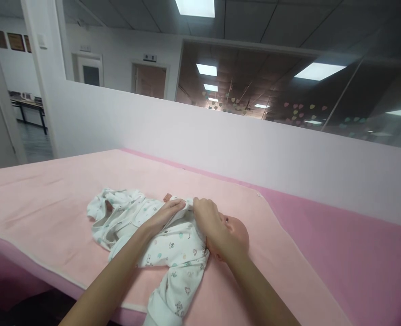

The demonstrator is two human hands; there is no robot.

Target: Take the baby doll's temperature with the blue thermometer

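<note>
While both hands work at the doll's shoulder, left hand [168,213] pinches a fold of the white printed baby suit [159,244], fingers curled shut on the cloth. Right hand [209,222] grips the same fabric edge w/ bent fingers, just beside the doll's head [237,228]. Doll lies on the pink towel [50,199] on the desk.

**Soft cloth, smooth plastic**

The romper [173,246] is seen to be thin white cloth, matt and creased, printed with small pastel figures. The doll [237,230] is made of smooth plastic with a faint sheen on its head. The towel [50,199] is a pale pink cloth, matt, with a slightly napped look. The mat [339,235] beneath is a deeper pink, smooth and matt. The partition [220,140] is plain white and matt, and glossy reflecting glass is set above it.
</note>
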